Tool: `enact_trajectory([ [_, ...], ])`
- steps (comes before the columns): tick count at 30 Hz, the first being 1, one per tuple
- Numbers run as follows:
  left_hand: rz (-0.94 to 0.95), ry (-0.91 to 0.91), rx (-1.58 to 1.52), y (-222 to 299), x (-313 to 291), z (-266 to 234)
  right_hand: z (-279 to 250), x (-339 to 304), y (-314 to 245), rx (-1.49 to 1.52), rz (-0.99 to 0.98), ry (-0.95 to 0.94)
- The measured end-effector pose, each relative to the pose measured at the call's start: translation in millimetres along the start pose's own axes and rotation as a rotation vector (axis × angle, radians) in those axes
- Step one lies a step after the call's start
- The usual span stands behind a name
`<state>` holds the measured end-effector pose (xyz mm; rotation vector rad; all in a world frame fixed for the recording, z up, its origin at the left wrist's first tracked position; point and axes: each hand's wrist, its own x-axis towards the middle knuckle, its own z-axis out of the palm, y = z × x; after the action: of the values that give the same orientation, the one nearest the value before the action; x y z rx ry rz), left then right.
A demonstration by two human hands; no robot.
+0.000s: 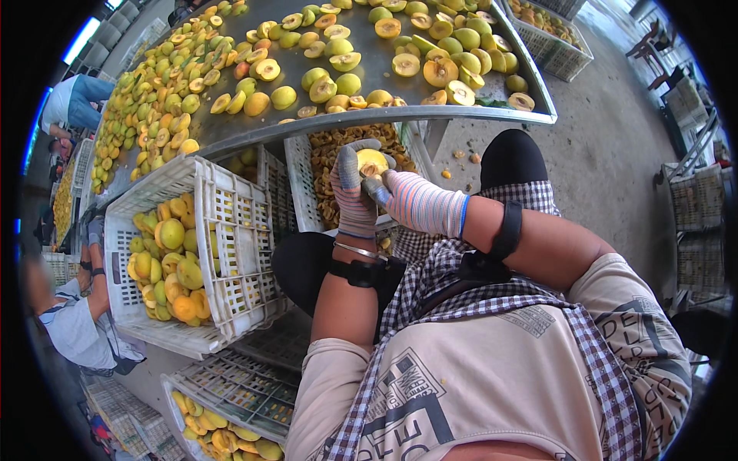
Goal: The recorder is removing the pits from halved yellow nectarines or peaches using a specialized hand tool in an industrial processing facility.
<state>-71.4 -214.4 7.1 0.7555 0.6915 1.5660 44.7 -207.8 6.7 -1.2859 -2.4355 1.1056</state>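
Both my hands wear striped knit gloves with grey fingertips and meet over a crate below the table's near edge. My left hand [354, 188] is closed round a halved yellow stone fruit [372, 162], its cut face up. My right hand [423, 201] is closed, its fingertips against the fruit's near side; whether it grips a small tool is hidden. Under them a white plastic crate [298, 170] holds many brown pits or scraps [327, 154]. On the metal table [223, 127] in front lie many cut and whole yellow-green fruits [323, 88].
To my left stands a white crate [234, 253] of fruit halves, with another crate [261, 384] of fruit lower down. A co-worker in a light shirt [81, 330] is at the far left, another person [73, 100] beyond. More crates [557, 50] stand right of the table.
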Motion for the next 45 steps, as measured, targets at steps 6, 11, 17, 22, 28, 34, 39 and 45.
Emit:
enact_trajectory([
  [6,-0.1,0.116,0.084,9.1,-0.9,1.8,-42.4,-19.2,-53.1,-0.278,0.176,-0.047],
  [11,-0.251,0.285,0.259,3.4,10.6,-8.4,-78.3,-29.5,-58.6,-0.594,0.108,-0.042],
  [17,-0.285,0.38,0.344,11.8,9.5,-20.4,-74.6,-16.9,-41.7,-0.781,0.214,-0.099],
  [22,0.013,0.367,0.14,51.2,2.0,-29.7,-51.4,-23.9,-21.0,-0.619,0.328,-0.135],
  [28,0.637,0.454,-0.173,185.4,-3.9,-44.0,-33.9,-23.1,17.5,-0.474,0.29,-0.065],
  [34,0.424,0.354,0.166,160.4,-13.8,-3.5,-33.0,-17.9,31.7,-0.28,0.22,0.058],
  [39,-0.025,-0.168,1.331,11.0,0.2,5.4,-40.2,-26.9,26.2,-0.22,0.151,0.051],
  [45,-0.249,-0.111,1.244,-10.7,1.3,14.1,-44.7,-30.4,42.6,-0.229,0.154,-0.04],
])
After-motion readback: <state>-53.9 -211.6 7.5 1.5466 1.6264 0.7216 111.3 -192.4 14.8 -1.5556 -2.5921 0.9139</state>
